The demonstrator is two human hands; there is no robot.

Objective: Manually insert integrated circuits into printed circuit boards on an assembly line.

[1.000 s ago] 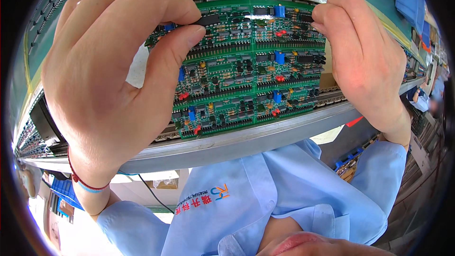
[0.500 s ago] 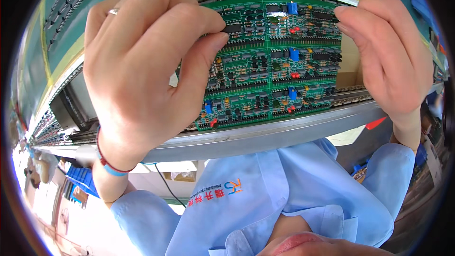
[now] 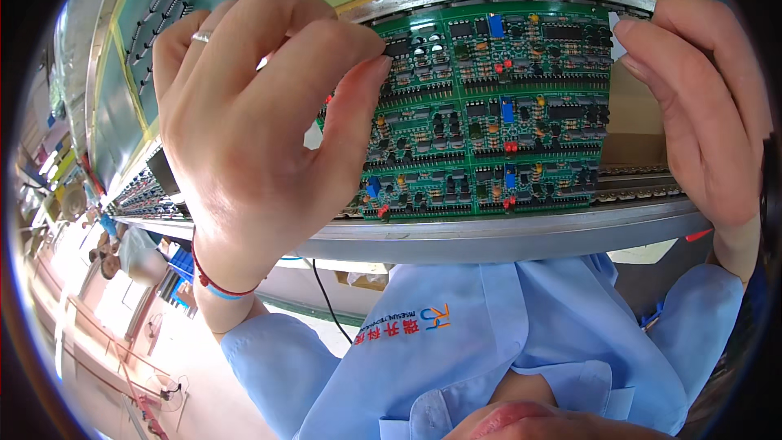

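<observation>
A green circuit board panel (image 3: pixel 464 90), made of several joined sections, lies between metal rails in front of me. Blue trimmers, red LEDs, black chips and rows of black pins crowd it. My left hand (image 3: pixel 252 130) arches over the panel's left side and hides part of it. Its thumb and forefinger pinch at the left end of a black chip (image 3: pixel 397 48) on the upper left section. My right hand (image 3: pixel 705 98) is at the panel's upper right edge, thumb and forefinger close together. A small pale patch shows beside these fingertips; whether they hold anything is unclear.
A metal rail (image 3: pixel 521 236) runs along the near side, and a chain track (image 3: pixel 643 183) extends right of the panel. Rows of black chips (image 3: pixel 167 12) lie on the green surface at far left. A cable (image 3: pixel 326 301) hangs below the near rail.
The view has shifted, so the panel and both hands appear farther right. The left fingers stay at the black chip, and the right hand stays by the panel's right edge.
</observation>
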